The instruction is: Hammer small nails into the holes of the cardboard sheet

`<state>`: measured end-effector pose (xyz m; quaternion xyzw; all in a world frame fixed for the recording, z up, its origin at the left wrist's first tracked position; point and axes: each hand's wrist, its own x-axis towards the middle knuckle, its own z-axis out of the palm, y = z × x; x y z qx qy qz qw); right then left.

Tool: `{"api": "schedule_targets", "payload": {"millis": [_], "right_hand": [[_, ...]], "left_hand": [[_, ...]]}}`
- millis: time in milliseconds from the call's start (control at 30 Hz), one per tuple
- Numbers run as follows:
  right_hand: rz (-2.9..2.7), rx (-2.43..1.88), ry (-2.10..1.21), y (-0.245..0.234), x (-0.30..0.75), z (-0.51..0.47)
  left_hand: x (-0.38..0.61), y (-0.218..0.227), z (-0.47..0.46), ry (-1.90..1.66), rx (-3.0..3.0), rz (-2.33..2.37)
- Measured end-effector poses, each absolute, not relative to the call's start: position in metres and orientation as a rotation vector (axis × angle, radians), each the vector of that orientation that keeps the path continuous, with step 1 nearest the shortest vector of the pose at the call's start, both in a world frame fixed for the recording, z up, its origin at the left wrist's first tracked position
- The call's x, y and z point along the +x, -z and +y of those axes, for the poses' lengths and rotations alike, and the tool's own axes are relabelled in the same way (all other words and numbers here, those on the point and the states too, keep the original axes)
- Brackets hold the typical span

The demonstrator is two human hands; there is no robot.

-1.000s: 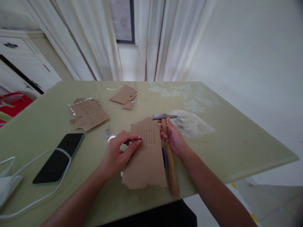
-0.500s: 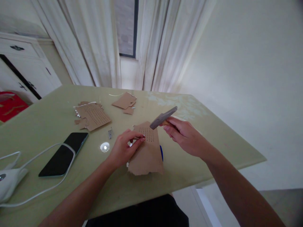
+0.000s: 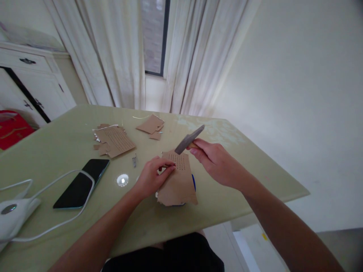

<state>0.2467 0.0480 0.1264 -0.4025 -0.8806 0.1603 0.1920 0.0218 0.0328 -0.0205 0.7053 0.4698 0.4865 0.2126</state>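
Observation:
My left hand (image 3: pixel 153 176) rests on a piece of brown cardboard (image 3: pixel 178 189) with rows of small punched holes. Thumb and forefinger pinch what looks like a nail, barely visible at the fingertips, beside the holes. In my right hand (image 3: pixel 221 162) is a hammer (image 3: pixel 189 139), gripped by its wooden handle close to the head. The grey head hangs just above the far end of the cardboard and hides some holes. Something blue (image 3: pixel 193 182) shows from under the cardboard's right edge. A few loose nails (image 3: pixel 134 161) lie left of the cardboard.
Another cardboard piece (image 3: pixel 115 140) with rows of holes lies farther back on the left, near some cardboard scraps (image 3: pixel 151 124). A phone (image 3: pixel 82 185) and a white cable (image 3: pixel 64 223) occupy the left side. The table's front edge (image 3: pixel 164 238) runs close to my lap.
The hammer head has moved slightly left and closer to the pinching fingers. My left hand keeps its pinch on the cardboard. The whole view has shifted slightly.

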Motion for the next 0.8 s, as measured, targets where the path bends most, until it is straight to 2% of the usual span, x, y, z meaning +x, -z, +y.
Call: {"api": "schedule_targets", "payload": {"millis": [200, 433, 667, 800], "right_hand": [[-2.649, -1.115, -0.528, -0.112, 0.245, 0.045], [-2.467, -1.13, -0.42, -0.131, 0.253, 0.048], [-2.671, -1.14, -0.531, -0.094, 0.242, 0.052], [-2.593, -1.148, -0.537, -0.09, 0.241, 0.055]], "left_hand": [[0.021, 0.024, 0.034, -1.333, 1.934, 1.268], [0.018, 0.018, 0.033, -1.264, 1.962, 1.259], [0.017, 0.014, 0.03, -1.186, 2.016, 1.231], [0.017, 0.013, 0.03, -1.196, 1.998, 1.242]]}}
